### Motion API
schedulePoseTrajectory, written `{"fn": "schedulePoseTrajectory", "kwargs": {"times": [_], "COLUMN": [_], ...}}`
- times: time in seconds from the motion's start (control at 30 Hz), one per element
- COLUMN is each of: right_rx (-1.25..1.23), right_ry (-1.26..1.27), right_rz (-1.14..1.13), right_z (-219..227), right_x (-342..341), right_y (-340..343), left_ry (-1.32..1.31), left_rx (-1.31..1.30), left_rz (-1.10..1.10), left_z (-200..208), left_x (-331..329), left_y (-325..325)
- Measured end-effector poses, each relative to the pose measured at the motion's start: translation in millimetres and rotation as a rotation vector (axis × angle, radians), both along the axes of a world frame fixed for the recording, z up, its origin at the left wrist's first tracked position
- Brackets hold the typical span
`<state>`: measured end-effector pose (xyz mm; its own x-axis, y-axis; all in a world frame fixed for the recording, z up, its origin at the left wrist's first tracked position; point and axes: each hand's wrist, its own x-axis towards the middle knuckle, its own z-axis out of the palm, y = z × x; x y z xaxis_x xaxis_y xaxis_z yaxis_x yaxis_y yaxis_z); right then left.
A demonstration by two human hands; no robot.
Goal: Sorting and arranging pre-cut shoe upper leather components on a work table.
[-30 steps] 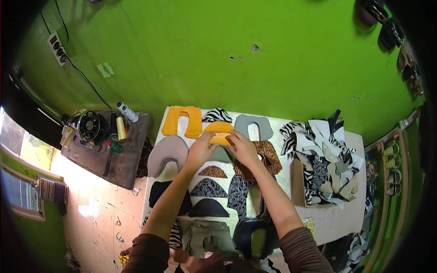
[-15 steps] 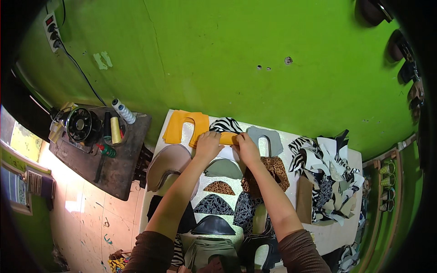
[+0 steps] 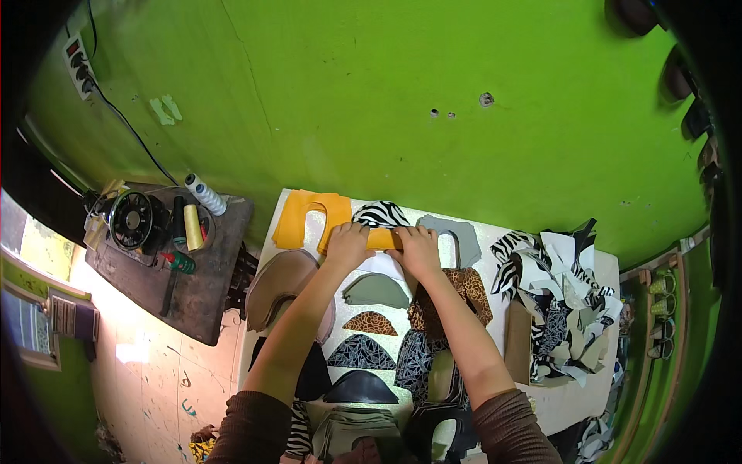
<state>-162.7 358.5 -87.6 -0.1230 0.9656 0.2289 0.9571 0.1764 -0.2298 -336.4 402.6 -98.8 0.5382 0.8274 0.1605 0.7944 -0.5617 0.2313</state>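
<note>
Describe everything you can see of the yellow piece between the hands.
The yellow piece is plain and smooth-looking, perhaps leather or synthetic; one layer or several, I can't tell. Its visible middle is a short band running left to right. The left hand and right hand cover its ends, hiding its full outline. It sits just nearer than the zebra-print piece.

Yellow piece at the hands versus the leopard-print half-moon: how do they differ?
The yellow piece is plain; the leopard-print half-moon is patterned in brown and black. The left hand and right hand hold the yellow piece, while the leopard-print half-moon lies untouched on the table.
</note>
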Motion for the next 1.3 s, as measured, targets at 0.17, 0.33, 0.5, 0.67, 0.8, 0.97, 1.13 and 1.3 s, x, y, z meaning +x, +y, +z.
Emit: {"fn": "schedulePoseTrajectory", "kwargs": {"times": [0.17,0.33,0.5,0.67,0.8,0.97,1.13,1.3], "right_rx": [-0.033,0.19,0.279,0.257,0.212,0.303,0.216,0.116], "right_ry": [0.027,0.148,0.242,0.299,0.315,0.325,0.244,0.379], "right_rz": [0.001,0.025,-0.028,-0.099,-0.155,-0.253,-0.385,-0.31], "right_z": [2,8,32,58,83,97,65,45], "right_x": [-2,5,25,60,108,207,276,295], "right_y": [-2,-20,-71,-140,-193,-250,-288,-300], "left_ry": [0.081,-0.11,-0.22,-0.321,-0.379,-0.418,-0.224,-0.135], "left_rx": [-0.017,0.197,0.243,0.206,0.143,0.103,-0.048,0.125], "left_rz": [0.011,-0.022,-0.115,-0.197,-0.216,-0.283,-0.243,-0.145], "left_z": [-1,22,57,81,93,105,84,73], "left_x": [1,9,46,100,154,245,298,325], "left_y": [1,-20,-77,-137,-179,-229,-261,-291]}}
